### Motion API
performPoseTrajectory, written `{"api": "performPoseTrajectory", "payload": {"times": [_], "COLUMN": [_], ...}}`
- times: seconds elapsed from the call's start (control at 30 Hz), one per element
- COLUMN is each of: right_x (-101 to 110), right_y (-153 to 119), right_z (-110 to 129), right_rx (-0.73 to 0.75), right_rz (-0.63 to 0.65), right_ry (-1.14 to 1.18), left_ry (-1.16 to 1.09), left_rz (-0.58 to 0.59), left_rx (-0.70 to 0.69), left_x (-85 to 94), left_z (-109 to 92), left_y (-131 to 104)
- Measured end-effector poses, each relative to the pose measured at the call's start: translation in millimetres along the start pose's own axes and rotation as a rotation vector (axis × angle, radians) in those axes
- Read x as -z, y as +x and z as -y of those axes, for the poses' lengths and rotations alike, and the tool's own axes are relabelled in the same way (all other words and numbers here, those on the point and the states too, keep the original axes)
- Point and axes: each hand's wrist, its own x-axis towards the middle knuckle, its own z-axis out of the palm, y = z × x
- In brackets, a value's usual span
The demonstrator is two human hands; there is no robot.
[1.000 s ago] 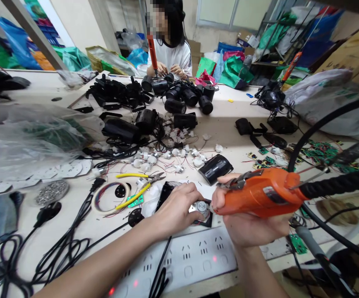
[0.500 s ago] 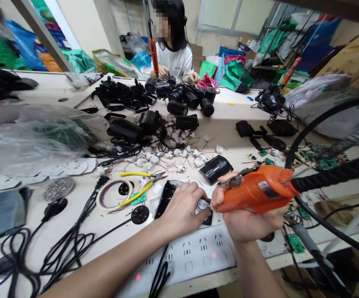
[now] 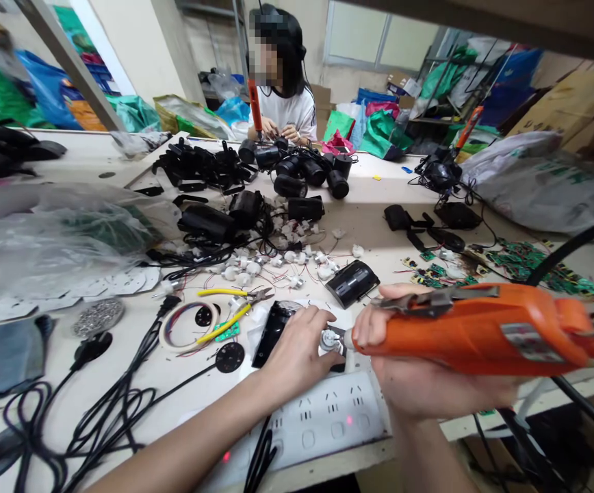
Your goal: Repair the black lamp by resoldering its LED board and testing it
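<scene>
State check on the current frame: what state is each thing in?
Left hand: closed around round metal part
Right hand: gripping orange power tool
Orange power tool: held roughly level, tip at the metal part
Yellow-handled pliers: handles spread
Tape roll: flat
Power strip: two red lights lit
Cable plug: unplugged

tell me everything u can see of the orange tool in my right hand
The orange tool has a long rounded housing, apparently plastic, with a metal lever along the top and a silvery label on its side. It lies nearly level, gripped near its nose by the right hand. Its nose points left at a small round part between the left hand's fingers; contact is unclear. Its dark rear end meets the picture's edge.
</scene>
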Motion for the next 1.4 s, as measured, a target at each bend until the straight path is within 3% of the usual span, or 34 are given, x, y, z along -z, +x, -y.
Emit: {"api": "performPoseTrajectory", "payload": {"times": [0.13, 0.33, 0.67, 1.13, 1.27, 1.4], "right_x": [-6.9, -6.0, -16.0, -10.7, -17.2, -21.5], "right_y": [1.2, 4.1, 7.6, 9.6, 11.7, 9.9], "right_z": [-19.7, -39.0, -40.5, -54.3, -47.8, -32.0], "right_rx": [-0.027, -0.091, -0.108, -0.134, -0.103, -0.070], "right_rz": [0.041, 0.111, 0.109, 0.109, 0.128, 0.044], "right_ry": [0.068, 0.103, 0.058, 0.039, 0.066, 0.101], "left_ry": [-0.107, -0.079, -0.161, -0.167, -0.160, -0.151], "left_rz": [0.002, -0.010, 0.020, 0.018, 0.013, -0.029], "left_rx": [0.017, 0.005, -0.008, -0.019, -0.032, -0.020], "left_x": [5.7, 5.6, 6.3, 5.6, 9.6, 17.2], "left_z": [8.1, 15.3, 17.7, 19.5, 19.2, 18.8], "left_y": [-2.8, -1.0, -0.2, 0.2, -3.4, -7.4]}}
